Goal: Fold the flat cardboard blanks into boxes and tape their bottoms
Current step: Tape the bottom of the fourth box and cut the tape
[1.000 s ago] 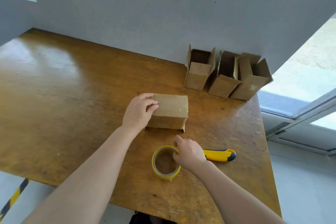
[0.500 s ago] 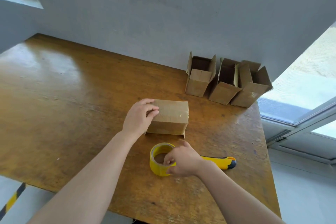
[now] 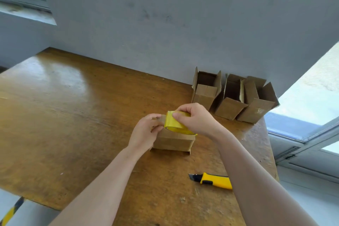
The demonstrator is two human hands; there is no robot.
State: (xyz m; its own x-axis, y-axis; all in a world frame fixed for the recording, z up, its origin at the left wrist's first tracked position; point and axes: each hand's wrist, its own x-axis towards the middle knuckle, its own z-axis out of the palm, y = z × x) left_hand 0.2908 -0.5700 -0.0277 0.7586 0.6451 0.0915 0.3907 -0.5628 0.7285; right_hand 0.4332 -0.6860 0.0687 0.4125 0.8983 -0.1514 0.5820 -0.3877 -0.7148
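Observation:
A small cardboard box (image 3: 173, 142) stands upside down on the wooden table (image 3: 73, 124), its closed bottom facing up. My right hand (image 3: 197, 119) grips a yellow roll of tape (image 3: 175, 122) just above the box's top. My left hand (image 3: 146, 132) rests on the box's left top edge, and its fingers pinch at the roll's left side, where the tape end seems to be. The hands and the roll hide most of the box's top.
Three folded boxes (image 3: 232, 97) with open flaps stand in a row against the wall at the back right. A yellow utility knife (image 3: 213, 180) lies near my right forearm. The table's right edge runs beside a window.
My right hand has lifted the tape roll off the table and brought it over the box. My left hand has shifted from holding the box to meeting the roll. The knife stays put.

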